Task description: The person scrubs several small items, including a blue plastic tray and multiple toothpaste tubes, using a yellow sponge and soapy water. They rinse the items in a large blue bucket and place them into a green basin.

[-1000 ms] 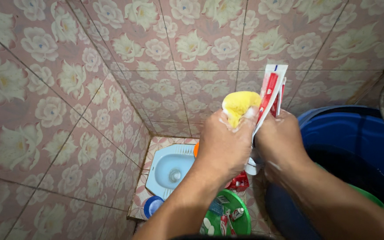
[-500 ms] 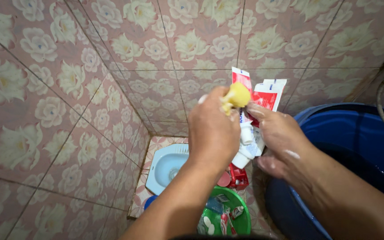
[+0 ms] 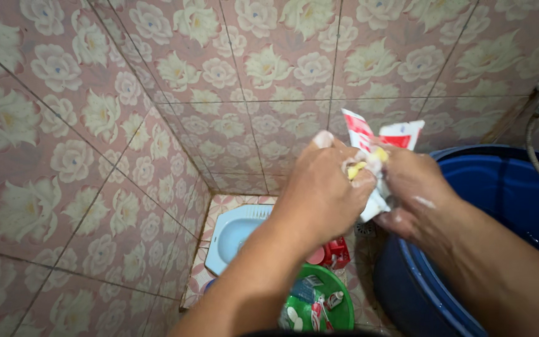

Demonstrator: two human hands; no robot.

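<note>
Left grip (image 3: 322, 187) now squeezes the yellow sponge (image 3: 357, 168) nearly hidden — right grip (image 3: 416, 187) clasps the tubes (image 3: 369, 134).

blue barrel (image 3: 506, 187), squat toilet (image 3: 235, 234), green basin (image 3: 338, 293)

Glossy glazed ceramic wall tiles (image 3: 95, 125), smooth, with a printed flower pattern. Soft yellow sponge (image 3: 358, 168), wet and foamy. Crinkled glossy plastic tubes (image 3: 382, 140), red and white. Smooth plastic blue barrel (image 3: 500, 187), green basin (image 3: 338, 312). Glazed pale blue squat toilet (image 3: 235, 231). Ribbed metal hose (image 3: 534, 156).
</note>
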